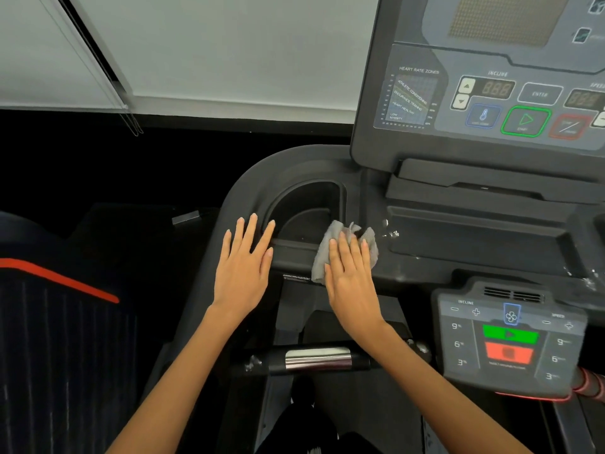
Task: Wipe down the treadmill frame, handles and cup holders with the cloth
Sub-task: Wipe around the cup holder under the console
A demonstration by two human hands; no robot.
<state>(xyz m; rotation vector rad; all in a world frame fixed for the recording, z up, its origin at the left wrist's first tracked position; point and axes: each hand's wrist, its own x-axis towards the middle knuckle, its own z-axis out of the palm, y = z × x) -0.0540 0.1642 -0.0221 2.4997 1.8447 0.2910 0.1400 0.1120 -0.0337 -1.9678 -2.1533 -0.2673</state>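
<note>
Left hand [244, 267] — flat, palm down, fingers straight and spread; right hand [352, 280] — flat, fingers together; both forearms extended forward

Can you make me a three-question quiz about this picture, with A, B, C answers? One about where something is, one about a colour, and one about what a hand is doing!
1. Where is the cloth?
A. On the console ledge beside the cup holder
B. On the floor
C. Hanging on the silver handle grip

2. What colour outlines the start button on the upper console?
A. Yellow
B. Green
C. White

3. What is the left hand doing?
A. Gripping the cloth
B. Pushing a button
C. Resting flat with straight fingers

Answers: 1 A, the cloth lies under the right hand by the holder's rim. 2 B, a green outline rings it. 3 C, the fingers are spread on the frame and hold nothing.
</note>
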